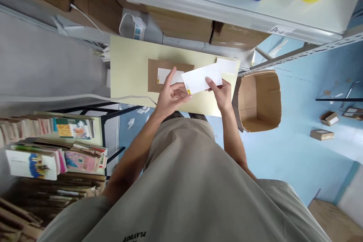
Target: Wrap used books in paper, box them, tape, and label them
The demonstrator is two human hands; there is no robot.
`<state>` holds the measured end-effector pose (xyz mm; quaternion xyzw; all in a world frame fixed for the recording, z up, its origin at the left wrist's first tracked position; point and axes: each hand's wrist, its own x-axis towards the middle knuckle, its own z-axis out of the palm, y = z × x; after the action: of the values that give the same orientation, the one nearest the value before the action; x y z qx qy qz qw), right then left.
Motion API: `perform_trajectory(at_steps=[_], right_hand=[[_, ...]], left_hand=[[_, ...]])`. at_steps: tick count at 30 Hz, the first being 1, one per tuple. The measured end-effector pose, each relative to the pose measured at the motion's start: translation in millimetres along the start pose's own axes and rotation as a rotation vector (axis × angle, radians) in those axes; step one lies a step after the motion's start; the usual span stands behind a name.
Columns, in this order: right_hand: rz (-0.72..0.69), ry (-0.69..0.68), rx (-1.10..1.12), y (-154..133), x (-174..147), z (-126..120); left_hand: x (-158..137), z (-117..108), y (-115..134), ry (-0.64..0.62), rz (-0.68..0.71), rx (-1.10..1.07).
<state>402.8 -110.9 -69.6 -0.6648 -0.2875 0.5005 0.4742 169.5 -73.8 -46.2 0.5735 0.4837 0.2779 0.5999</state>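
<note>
Brown parcel [170, 64] lies flat on table [127, 72], approx. ctr. L hand [167, 98] at its near side, fingers loosely spread (contact w/ white slip [200, 77] unclear). Slip held up above table, just R of L hand. R hand [224, 96] pinches slip's right end, thumb on top. Cardboard carton [265, 98] R of table.

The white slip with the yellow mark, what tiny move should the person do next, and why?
Perhaps close the left grip gently on the white slip near its yellow mark. The right grip holds only the other end, thumb on top, and the left one is spread right beside that corner, so this might steady it.
</note>
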Motion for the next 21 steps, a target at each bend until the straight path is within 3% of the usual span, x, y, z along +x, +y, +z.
perform_trajectory(at_steps=[6, 13, 21], right_hand=[[-0.191, 0.043, -0.08, -39, -39, 13], [-0.287, 0.031, -0.158, -71, -61, 52], [-0.268, 0.047, -0.18, -90, -76, 113]], left_hand=[[-25, -39, 27, -0.188, -0.127, -0.156], [-40, -80, 44, -0.143, -0.117, -0.117], [-46, -139, 35, -0.161, -0.12, -0.185]])
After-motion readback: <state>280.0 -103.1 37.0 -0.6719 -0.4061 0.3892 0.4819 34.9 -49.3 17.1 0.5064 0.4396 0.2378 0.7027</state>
